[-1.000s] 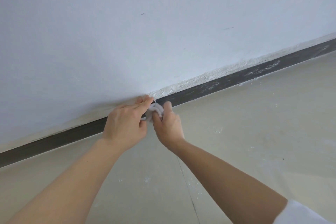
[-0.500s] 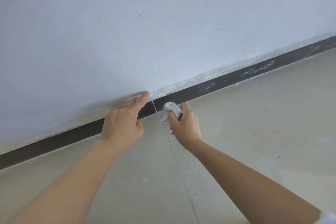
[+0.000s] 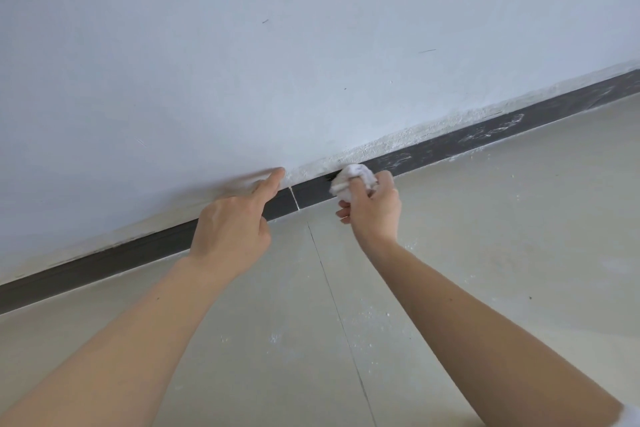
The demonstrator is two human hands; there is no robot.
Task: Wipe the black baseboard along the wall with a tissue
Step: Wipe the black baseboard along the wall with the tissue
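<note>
A black baseboard [image 3: 450,146] runs along the foot of the white wall, rising from lower left to upper right. White dust smears mark its right stretch, and a thin white seam crosses it between my hands. My right hand [image 3: 374,210] is closed around a crumpled white tissue [image 3: 353,180] and presses it against the baseboard. My left hand [image 3: 232,225] rests with its index finger stretched out, the fingertip touching the wall just above the baseboard. It holds nothing.
The white wall [image 3: 277,62] has a rough crust of plaster [image 3: 415,135] along its lower edge to the right. The pale tiled floor [image 3: 485,236] carries white specks and a dark grout line running toward me.
My right hand has slid the tissue rightward along the baseboard, away from my left hand, uncovering the white seam. My left hand has stayed at the wall.
</note>
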